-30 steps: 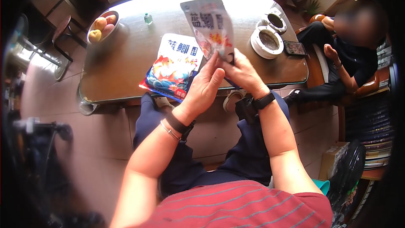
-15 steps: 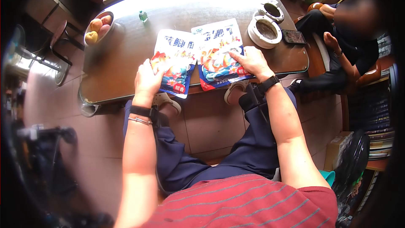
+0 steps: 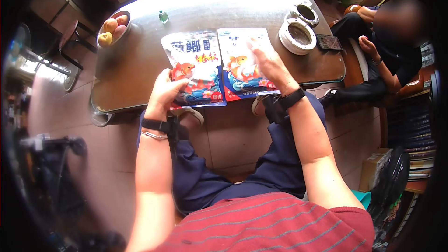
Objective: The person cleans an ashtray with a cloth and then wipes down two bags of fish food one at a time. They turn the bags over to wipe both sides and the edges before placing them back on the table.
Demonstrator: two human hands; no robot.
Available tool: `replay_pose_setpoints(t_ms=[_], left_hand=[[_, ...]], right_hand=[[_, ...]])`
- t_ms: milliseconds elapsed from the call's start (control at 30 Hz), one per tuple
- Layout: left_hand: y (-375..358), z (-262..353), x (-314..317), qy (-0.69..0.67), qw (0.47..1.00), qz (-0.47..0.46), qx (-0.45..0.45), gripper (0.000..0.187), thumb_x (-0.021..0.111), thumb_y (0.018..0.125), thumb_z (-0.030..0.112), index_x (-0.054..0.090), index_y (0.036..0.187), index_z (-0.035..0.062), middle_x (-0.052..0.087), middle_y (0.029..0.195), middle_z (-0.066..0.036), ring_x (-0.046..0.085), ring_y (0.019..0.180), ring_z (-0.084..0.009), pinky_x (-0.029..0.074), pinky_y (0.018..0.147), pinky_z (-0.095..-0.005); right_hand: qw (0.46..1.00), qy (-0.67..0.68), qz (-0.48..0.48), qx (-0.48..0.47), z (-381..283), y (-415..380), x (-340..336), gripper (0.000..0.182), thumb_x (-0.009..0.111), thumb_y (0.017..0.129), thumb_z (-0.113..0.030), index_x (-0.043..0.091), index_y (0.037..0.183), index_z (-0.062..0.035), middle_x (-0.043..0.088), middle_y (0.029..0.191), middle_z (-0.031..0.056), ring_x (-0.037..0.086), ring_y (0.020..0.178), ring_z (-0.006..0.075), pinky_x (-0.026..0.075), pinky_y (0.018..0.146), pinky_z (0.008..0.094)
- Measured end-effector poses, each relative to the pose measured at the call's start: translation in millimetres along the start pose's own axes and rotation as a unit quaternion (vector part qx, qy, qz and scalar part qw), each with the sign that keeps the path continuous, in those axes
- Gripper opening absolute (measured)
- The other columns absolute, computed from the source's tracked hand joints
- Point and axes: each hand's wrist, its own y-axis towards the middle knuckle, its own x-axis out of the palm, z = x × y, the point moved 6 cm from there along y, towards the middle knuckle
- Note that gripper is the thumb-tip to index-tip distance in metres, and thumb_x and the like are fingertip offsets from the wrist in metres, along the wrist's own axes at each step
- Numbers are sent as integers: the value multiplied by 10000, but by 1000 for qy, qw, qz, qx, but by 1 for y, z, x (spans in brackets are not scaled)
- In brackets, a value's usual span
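Two white and blue printed packets with orange fish pictures lie side by side near the table's front edge. My left hand grips the lower left edge of the left packet, with the thumb on its front. Over the right part of the right packet is my right hand, its fingers pointing up and somewhat blurred, apart from one another. Whether that hand touches the packet cannot be made out.
On the brown table stand a bowl of fruit, a small green bottle, a round white container with its open lid, and a phone. A seated person is at the right.
The right packet has straightened and lies flatter beside the left one. My right hand has left its lower right edge and moved up over its right side. The left packet has turned slightly.
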Motion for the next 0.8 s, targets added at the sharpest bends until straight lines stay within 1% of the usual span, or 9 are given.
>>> replay_pose_setpoints(t_ms=[67,100,133,233,267,333,533,600,800], left_hand=[[-1,4,-2,-56,997,-37,49,370,761,804,-17,590,1132,-33,682,1048,-96,668,926,-151,565,855,-300],[-4,7,-3,-73,995,-34,60,381,756,829,-15,591,1172,-26,689,1095,-103,674,987,-162,561,894,-304],[-7,11,-1,-72,995,-30,65,381,756,829,-15,591,1172,-26,689,1095,-103,674,987,-162,561,894,-304],[-14,24,9,-236,965,-95,69,416,737,909,55,580,1289,-7,689,1203,-110,674,1084,-190,567,931,-327],[-14,26,9,-236,964,-95,72,416,737,909,55,580,1289,-7,689,1203,-110,674,1084,-190,567,931,-327],[-16,21,16,-301,946,-111,36,409,721,937,107,579,1306,-1,689,1204,-112,676,1084,-193,576,926,-352],[-26,19,19,-353,922,-147,66,307,631,989,72,623,1296,54,692,1199,-95,670,1099,-204,573,941,-373],[-38,41,24,-408,896,-150,90,290,621,996,66,618,1283,28,706,1156,-110,699,1027,-189,605,868,-350],[-41,40,28,-300,936,-153,99,318,629,986,52,626,1304,33,721,1145,-94,692,1020,-171,575,900,-330]], right_hand=[[997,71,3,-37,-19,4,10,363,489,990,-158,621,1300,-22,616,1302,253,624,1121,384,479,1004,445],[975,170,-25,141,-30,4,10,374,509,968,-133,622,1306,-17,643,1237,246,626,1102,383,485,971,443],[978,178,-14,105,-42,7,12,435,480,953,-34,575,1377,-5,662,1243,145,615,1119,250,487,944,355],[994,105,9,-13,-100,11,7,497,564,867,56,594,1348,-64,661,1118,172,610,1088,323,491,957,384],[988,115,40,-100,-111,6,15,524,582,844,82,603,1341,-82,645,1180,172,603,1124,340,490,990,411],[982,148,-39,-112,-130,-4,35,605,601,804,87,601,1353,-170,611,1303,183,602,1183,377,514,998,438],[971,-37,-31,-236,-140,-15,63,564,632,838,-55,563,1398,-71,520,1466,175,493,1375,332,305,1205,491],[979,-51,-14,-195,-137,-4,56,590,608,834,-42,525,1418,-6,500,1477,200,441,1413,343,304,1206,483],[995,-48,49,-75,-108,18,54,556,505,872,47,461,1424,100,459,1451,322,421,1382,439,336,1173,446]])
